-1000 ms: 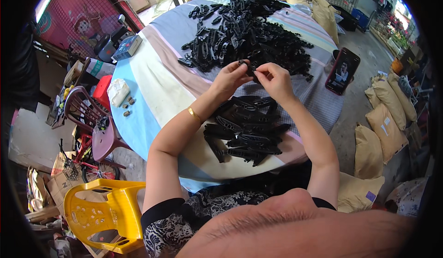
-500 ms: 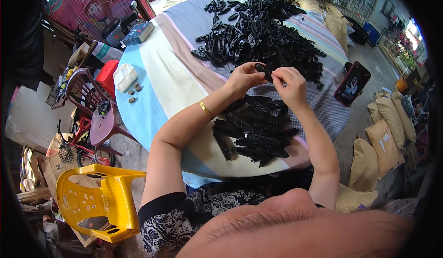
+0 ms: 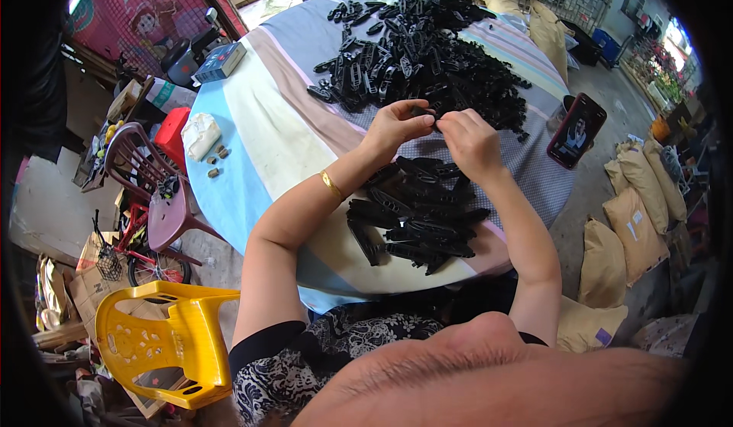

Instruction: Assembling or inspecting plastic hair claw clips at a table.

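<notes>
Over the table, my left hand (image 3: 398, 131) pinches a small black plastic piece (image 3: 420, 111) between thumb and fingers. My right hand (image 3: 469, 143) meets it from the right, its thumb and fingertips pressed together at the piece's near end. Most of the piece is hidden by my fingers. Just beyond my hands spreads a large heap of loose black plastic parts (image 3: 412, 57). Closer to my body, under my forearms, lies a smaller pile of long black plastic parts (image 3: 427, 225).
A striped cloth covers the round table (image 3: 294, 141). At its right edge a phone (image 3: 578, 131) stands upright by a cup. On the left lie a white bag (image 3: 201, 136), several small brown cylinders and a blue box (image 3: 221, 62). A yellow chair (image 3: 172, 343) and full sacks (image 3: 635, 232) stand around.
Both hands have shifted slightly left in the picture, along with the whole scene. My right fingers now cover more of the black plastic piece and point more downward.
</notes>
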{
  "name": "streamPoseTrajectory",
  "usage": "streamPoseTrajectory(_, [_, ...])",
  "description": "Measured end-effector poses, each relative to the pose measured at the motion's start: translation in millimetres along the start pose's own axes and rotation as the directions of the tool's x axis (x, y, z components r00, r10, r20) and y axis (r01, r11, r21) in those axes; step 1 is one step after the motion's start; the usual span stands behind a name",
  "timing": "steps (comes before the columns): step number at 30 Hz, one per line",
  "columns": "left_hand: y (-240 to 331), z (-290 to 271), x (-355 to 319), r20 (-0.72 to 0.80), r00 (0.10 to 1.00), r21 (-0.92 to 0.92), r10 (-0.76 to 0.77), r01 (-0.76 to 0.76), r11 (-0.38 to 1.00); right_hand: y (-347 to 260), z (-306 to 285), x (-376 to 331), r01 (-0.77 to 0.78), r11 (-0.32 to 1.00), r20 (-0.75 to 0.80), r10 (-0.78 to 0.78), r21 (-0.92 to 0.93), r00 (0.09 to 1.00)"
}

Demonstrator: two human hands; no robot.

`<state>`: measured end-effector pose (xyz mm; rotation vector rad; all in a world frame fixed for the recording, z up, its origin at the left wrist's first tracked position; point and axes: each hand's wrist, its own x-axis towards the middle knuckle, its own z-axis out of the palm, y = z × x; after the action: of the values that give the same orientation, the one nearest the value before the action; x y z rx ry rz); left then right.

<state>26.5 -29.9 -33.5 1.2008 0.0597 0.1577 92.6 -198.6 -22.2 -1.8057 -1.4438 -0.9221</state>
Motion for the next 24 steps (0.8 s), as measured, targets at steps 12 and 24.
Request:
streamPoseTrajectory(12, [17,15,-14,0.15,0.953,0.517,0.264,-0.303,0.801,11,-4,0,-0.747,0.429,0.626,0.412,0.508,0.662])
streamPoseTrajectory(24, [51,40,-44,0.594,0.783,0.729,-0.186,-0.426,0.536,78,-15,-19,-0.62,0.741,0.364,0.52,0.258,0.773])
